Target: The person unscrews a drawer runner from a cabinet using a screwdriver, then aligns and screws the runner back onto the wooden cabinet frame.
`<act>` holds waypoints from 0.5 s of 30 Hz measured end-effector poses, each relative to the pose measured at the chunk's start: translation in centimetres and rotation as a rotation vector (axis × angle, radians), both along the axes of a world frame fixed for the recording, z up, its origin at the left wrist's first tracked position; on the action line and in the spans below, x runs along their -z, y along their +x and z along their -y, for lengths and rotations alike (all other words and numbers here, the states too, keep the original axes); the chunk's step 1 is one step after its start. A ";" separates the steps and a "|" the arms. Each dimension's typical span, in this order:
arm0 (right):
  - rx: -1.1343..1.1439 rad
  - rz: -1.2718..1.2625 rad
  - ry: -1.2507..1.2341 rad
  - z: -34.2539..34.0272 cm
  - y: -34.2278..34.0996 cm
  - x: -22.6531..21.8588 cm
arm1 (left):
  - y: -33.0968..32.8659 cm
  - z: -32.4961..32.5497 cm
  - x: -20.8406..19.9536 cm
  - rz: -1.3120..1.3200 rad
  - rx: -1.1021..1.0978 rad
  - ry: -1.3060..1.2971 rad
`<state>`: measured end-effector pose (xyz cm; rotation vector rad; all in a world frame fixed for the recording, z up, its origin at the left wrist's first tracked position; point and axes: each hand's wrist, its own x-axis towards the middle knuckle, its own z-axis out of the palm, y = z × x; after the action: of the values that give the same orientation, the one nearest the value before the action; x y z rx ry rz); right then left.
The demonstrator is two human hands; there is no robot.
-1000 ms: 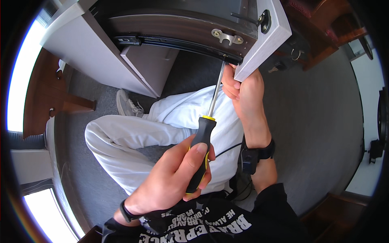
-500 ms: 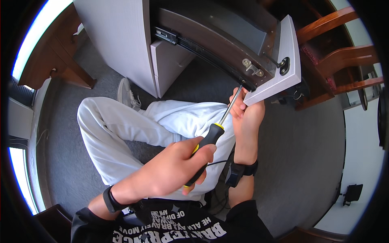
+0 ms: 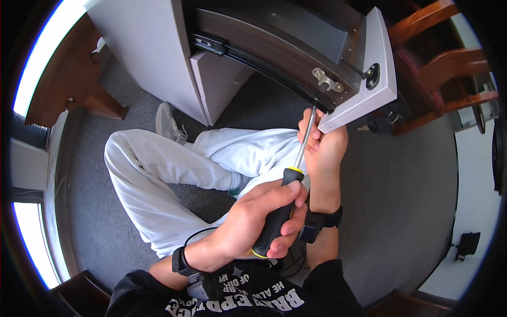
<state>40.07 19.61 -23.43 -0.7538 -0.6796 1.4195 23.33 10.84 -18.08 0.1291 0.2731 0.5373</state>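
My left hand (image 3: 264, 216) is wrapped round the black-and-yellow handle of a screwdriver (image 3: 304, 145). Its shaft slants up and its tip meets a small screw (image 3: 316, 100) near the front end of a black drawer slide (image 3: 264, 73). The slide runs along the side of a dark brown drawer (image 3: 237, 33). My right hand (image 3: 328, 145) grips the lower corner of the pale drawer front (image 3: 364, 100) from below, its fingers curled beside the screwdriver shaft. Just above the screw, a metal bracket (image 3: 327, 80) is fixed to the drawer side. A black lock (image 3: 373, 76) sits on the drawer front.
The drawer extends from a pale cabinet (image 3: 142, 47). Keys (image 3: 393, 117) hang by the drawer front. A wooden chair (image 3: 449, 66) stands at the far right, dark wooden furniture (image 3: 68, 68) at the left. My legs (image 3: 163, 164) are folded on the grey floor (image 3: 396, 211).
My left hand has moved right and turned on the handle, so the screwdriver stands steeper. Its tip remains at the screw. My right hand keeps its hold; the view has shifted slightly.
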 end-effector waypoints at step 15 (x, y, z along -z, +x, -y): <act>0.164 0.157 0.007 -0.1 -0.6 0.3 | -0.7 -1.0 -2.4 -0.643 0.075 0.326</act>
<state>39.51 19.71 -23.70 -0.9019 -0.7261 1.2174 22.66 11.84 -15.63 0.6309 0.8026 0.4501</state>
